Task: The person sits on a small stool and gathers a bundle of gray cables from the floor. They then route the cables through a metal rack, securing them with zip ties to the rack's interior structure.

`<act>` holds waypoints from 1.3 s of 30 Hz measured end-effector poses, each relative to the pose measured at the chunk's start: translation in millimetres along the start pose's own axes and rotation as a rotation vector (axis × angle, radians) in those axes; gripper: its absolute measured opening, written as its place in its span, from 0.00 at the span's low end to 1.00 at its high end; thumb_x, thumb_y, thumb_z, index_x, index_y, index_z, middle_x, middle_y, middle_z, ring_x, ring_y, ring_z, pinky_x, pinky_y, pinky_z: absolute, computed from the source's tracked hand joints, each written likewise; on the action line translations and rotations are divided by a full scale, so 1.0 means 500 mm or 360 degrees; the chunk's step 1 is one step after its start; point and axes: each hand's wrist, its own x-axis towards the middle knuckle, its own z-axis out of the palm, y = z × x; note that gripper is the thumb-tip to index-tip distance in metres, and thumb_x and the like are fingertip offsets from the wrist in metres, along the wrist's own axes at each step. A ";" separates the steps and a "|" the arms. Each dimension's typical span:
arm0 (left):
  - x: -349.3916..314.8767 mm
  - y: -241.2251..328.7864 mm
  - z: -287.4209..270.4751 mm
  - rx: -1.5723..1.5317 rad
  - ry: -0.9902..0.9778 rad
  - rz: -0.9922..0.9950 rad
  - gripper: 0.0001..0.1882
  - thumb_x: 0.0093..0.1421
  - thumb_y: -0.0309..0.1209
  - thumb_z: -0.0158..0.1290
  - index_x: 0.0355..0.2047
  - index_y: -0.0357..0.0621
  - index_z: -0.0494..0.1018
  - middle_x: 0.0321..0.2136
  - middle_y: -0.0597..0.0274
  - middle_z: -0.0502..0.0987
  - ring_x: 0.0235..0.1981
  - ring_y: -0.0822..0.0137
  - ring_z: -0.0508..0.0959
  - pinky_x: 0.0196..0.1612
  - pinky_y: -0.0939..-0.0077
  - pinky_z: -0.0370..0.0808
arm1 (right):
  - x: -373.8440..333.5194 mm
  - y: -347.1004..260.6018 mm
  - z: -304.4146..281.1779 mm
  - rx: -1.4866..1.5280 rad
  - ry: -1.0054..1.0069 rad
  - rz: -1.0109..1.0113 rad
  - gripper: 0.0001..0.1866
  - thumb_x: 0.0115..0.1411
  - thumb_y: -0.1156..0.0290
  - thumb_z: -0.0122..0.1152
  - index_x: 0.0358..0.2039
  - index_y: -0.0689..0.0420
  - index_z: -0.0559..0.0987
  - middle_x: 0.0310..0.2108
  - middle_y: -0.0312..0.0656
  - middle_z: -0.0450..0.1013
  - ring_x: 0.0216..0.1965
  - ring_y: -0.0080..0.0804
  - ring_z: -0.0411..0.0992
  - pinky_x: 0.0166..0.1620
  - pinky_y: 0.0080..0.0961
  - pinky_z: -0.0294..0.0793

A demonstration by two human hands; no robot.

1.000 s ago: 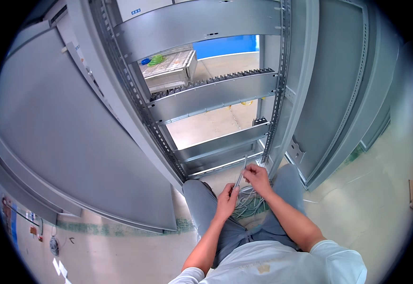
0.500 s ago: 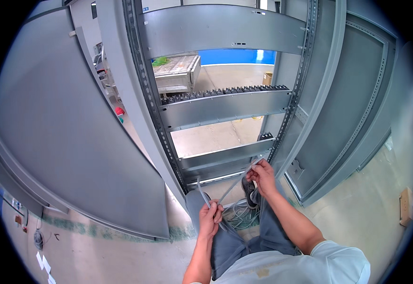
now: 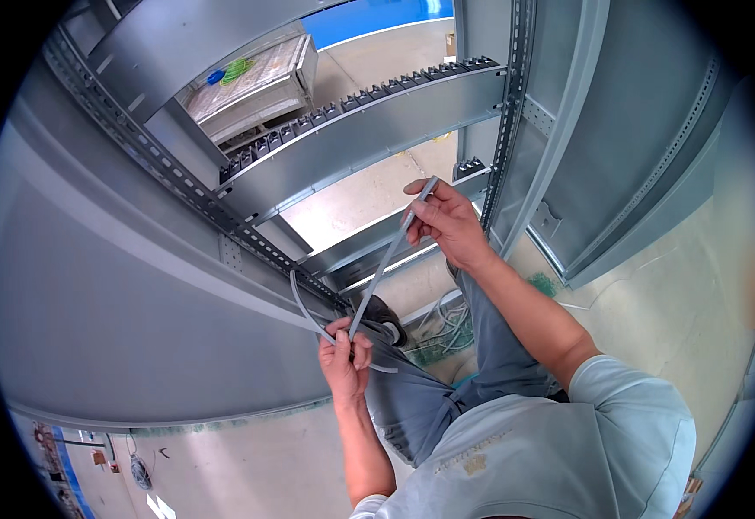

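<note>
Between my hands stretches a thin, flexible grey strip point(image 3: 383, 264), drawn fairly straight and slanting up to the right. My right hand point(image 3: 444, 223) pinches its upper end, and a short tip sticks out past the fingers. My left hand point(image 3: 345, 356) is closed around the lower part. From the left hand a second length of grey strip point(image 3: 298, 298) curves up and away, with a short tail below the fingers. Whether these are one piece or two I cannot tell. Both hands are above my legs, in front of the open grey metal cabinet frame point(image 3: 369, 138).
Black clips point(image 3: 343, 108) line a cross plate of the frame. Grey panels point(image 3: 179, 329) stand at left and right. More grey strip point(image 3: 447, 324) lies coiled on the floor by my shoes. Beyond the frame is a pallet-like bench point(image 3: 256, 82) holding a green coil point(image 3: 237, 69).
My right hand has risen with the strip's upper end, and my left hand has shifted left, so a longer stretch shows between them. My view has turned and moved closer to the frame.
</note>
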 end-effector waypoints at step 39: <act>0.610 0.736 0.407 0.0433 0.0365 0.1187 0.09 0.66 0.31 0.61 0.41 0.43 0.74 0.33 0.60 0.83 0.14 0.82 0.58 0.16 0.82 0.52 | 0.563 -0.629 0.319 -0.2237 -0.0377 -0.1897 0.09 0.61 0.65 0.65 0.38 0.55 0.83 0.36 0.43 0.81 0.39 0.43 0.78 0.44 0.37 0.77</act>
